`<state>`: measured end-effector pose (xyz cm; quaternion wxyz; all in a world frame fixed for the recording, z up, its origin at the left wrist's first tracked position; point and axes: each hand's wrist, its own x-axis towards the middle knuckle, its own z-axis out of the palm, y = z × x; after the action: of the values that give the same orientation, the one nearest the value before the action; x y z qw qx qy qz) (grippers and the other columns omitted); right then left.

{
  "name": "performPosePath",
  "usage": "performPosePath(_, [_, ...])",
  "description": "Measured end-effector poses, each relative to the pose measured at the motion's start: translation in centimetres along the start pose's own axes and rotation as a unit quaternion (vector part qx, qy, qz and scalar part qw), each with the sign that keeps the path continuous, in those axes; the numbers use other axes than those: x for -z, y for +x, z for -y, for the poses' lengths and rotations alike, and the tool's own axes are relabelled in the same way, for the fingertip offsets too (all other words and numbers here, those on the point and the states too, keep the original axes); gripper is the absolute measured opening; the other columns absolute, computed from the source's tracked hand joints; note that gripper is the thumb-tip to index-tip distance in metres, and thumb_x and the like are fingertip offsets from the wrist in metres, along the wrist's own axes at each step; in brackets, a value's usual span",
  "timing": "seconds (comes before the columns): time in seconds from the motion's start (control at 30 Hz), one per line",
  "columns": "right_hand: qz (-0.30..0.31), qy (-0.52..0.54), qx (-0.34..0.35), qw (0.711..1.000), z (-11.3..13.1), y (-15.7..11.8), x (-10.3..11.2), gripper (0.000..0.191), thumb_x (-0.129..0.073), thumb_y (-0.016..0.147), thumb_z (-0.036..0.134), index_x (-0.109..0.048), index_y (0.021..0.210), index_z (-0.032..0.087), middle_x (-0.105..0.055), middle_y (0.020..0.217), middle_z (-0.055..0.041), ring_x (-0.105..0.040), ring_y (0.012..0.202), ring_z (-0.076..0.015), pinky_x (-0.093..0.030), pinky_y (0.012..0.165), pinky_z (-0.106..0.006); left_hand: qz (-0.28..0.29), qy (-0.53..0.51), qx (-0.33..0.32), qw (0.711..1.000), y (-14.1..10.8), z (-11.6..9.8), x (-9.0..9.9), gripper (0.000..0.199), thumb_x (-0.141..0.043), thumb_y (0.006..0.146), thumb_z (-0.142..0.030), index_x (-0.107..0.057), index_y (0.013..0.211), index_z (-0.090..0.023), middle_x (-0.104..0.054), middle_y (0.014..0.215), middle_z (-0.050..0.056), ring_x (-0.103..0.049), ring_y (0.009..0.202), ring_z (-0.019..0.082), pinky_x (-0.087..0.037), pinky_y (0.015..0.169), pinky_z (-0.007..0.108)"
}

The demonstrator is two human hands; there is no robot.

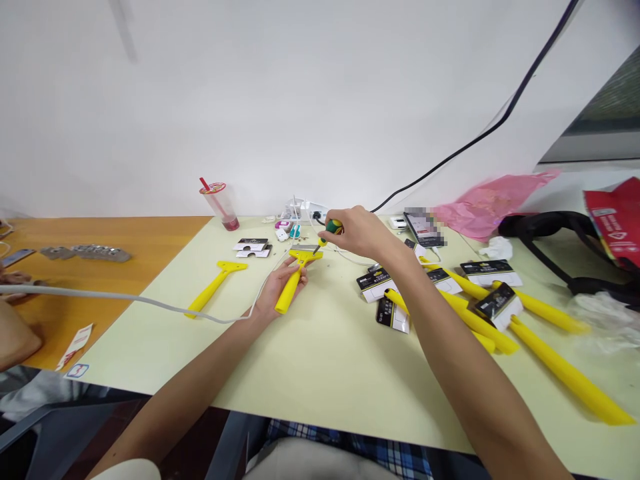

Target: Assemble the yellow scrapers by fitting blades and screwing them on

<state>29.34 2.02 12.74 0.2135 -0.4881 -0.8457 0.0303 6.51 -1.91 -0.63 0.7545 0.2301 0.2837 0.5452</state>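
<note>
Screwdriver, right hand; scraper, left hand; apparently touching.

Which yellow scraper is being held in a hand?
The yellow-handled scraper gripped in the left hand. It is the only one held; the other yellow scrapers, like the one beside it, lie on the table.

A small assembly workroom

Yellow scrapers and printed cards crowd the long table, right of centre; power strip by the wall.
</note>
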Motion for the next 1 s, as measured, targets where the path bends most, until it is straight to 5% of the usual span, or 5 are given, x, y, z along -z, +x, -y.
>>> performPosePath(0.5, [0.028, -0.010, 0.017, 0.999, 0.5, -0.3, 0.6, 0.019, -0.072, 0.100, 0.042, -0.076, 0.097, 0.023, -0.077, 0.089, -0.0067, -0.065, 0.079, -0.0221, -0.036, 0.067, -0.031, -0.010, -0.021, 0.007, 1.000, -0.3, 0.0, -0.3, 0.042, -0.069, 0.090, -0.003, -0.063, 0.129, -0.019, -0.068, 0.141, 0.015, -0.069, 0.084, 0.009, -0.058, 0.078, 0.020])
performPosePath(0.8, [0.036, -0.080, -0.026, 0.996, 1.1, -0.1, 0.4, 0.043, -0.059, 0.107, 0.058, -0.074, 0.097, 0.019, -0.076, 0.094, -0.0164, -0.069, 0.094, -0.0323, -0.043, 0.077, -0.035, -0.022, 0.027, -0.008, 0.999, -0.6, 0.1, -1.0, 0.070, -0.077, 0.082, -0.005, -0.055, 0.145, -0.026, -0.071, 0.136, 0.012, -0.068, 0.079, 0.010, -0.055, 0.076, 0.023])
performPosePath(1.0, [0.038, -0.008, -0.031, 0.999, 0.7, -0.7, 0.3, 0.038, -0.050, 0.110, 0.052, -0.059, 0.123, 0.018, -0.075, 0.106, -0.0170, -0.066, 0.086, -0.0299, -0.044, 0.075, -0.036, -0.038, 0.064, -0.012, 0.997, -0.7, 0.1, -1.4, 0.074, -0.081, 0.078, -0.005, -0.053, 0.143, -0.027, -0.072, 0.129, 0.009, -0.066, 0.076, 0.009, -0.053, 0.073, 0.023])
